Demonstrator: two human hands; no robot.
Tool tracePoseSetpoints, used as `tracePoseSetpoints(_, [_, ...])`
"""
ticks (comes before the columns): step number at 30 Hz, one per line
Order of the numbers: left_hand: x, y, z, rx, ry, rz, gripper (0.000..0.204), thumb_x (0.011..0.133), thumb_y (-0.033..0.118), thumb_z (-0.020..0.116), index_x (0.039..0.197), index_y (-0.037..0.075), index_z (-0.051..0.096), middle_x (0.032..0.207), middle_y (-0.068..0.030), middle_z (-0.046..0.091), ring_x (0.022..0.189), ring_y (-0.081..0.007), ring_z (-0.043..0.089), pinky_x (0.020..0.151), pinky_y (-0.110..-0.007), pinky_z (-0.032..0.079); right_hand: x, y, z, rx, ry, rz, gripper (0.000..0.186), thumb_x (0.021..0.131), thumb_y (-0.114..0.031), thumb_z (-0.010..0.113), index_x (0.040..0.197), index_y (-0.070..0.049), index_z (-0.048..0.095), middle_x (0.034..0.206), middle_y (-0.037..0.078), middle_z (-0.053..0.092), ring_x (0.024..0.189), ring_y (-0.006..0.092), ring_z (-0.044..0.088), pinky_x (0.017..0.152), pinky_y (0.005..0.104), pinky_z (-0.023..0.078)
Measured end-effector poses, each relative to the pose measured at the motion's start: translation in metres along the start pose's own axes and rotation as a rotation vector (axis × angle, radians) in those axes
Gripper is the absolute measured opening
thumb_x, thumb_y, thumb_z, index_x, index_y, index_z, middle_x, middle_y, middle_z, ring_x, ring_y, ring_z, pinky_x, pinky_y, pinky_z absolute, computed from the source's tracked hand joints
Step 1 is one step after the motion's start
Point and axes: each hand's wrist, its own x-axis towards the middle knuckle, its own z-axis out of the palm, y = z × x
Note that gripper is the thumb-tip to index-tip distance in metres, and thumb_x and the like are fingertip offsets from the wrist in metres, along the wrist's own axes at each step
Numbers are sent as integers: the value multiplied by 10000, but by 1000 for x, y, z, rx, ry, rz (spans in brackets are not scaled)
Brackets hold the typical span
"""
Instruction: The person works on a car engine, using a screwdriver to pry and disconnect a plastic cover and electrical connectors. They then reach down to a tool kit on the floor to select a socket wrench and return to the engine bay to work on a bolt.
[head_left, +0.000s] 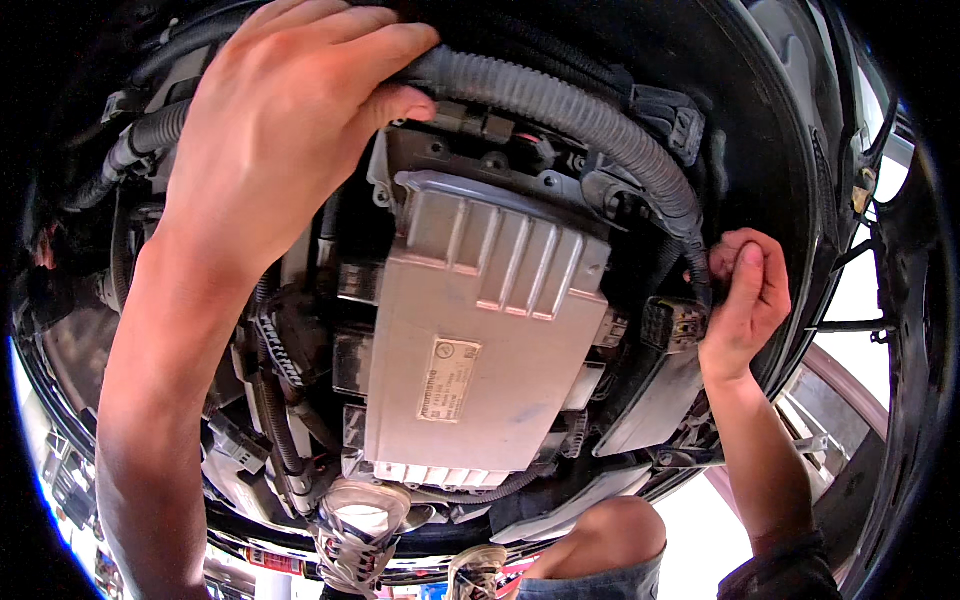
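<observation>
A thick black corrugated wiring conduit [560, 92] arches over a silver, ribbed control unit [470, 330] in an engine bay. My left hand [300, 90] reaches across the upper left, its fingers and thumb closed around the conduit's left part. At the right, the conduit narrows into taped wires, and a dark multi-pin connector [675, 325] hangs at their lower end. Beside those wires is my right hand [748, 290], closed with its fingers curled in. What lies between these fingers is hidden.
Plugs and thinner looms [275, 400] run along the unit's left side. A black body edge [815, 180] curves round the right. Below, the white sneakers [355, 540] and a bare knee [620, 530] are near the front of the bay.
</observation>
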Motion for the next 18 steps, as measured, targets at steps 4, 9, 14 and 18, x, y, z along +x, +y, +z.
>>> tracePoseSetpoints(4, [7, -5, -1, -89, -12, 22, 364, 794, 261, 711, 1074, 32, 673, 883, -125, 661, 872, -333, 597, 822, -416, 469, 2, 2, -2, 107, 76, 43, 252, 1045, -203, 436, 1001, -1, 581, 740, 20, 554, 665, 87, 489, 614, 229, 396])
tracePoseSetpoints(9, [10, -8, -6, -75, -61, 3, 369, 783, 291, 720, 1050, 38, 690, 822, -130, 642, 835, -339, 586, 820, -421, 458, 4, -3, 0, 156, 146, 60, 271, 1049, -223, 420, 1016, -4, 576, 728, 27, 554, 650, 96, 496, 601, 240, 408])
tracePoseSetpoints(14, [14, -8, -8, -110, -103, -28, 364, 777, 297, 731, 1056, 64, 699, 792, -134, 636, 825, -343, 585, 830, -422, 455, 3, -3, -2, 152, 161, 81, 265, 1047, -224, 424, 1018, -5, 571, 719, 26, 551, 646, 99, 500, 604, 242, 412])
tracePoseSetpoints(18, [3, -7, -10, -106, -131, -102, 363, 784, 288, 735, 1073, 72, 696, 851, -150, 673, 849, -347, 616, 888, -410, 454, 4, -3, 2, 177, 88, 59, 252, 1046, -215, 426, 1033, -2, 560, 719, 32, 555, 646, 97, 507, 603, 241, 415])
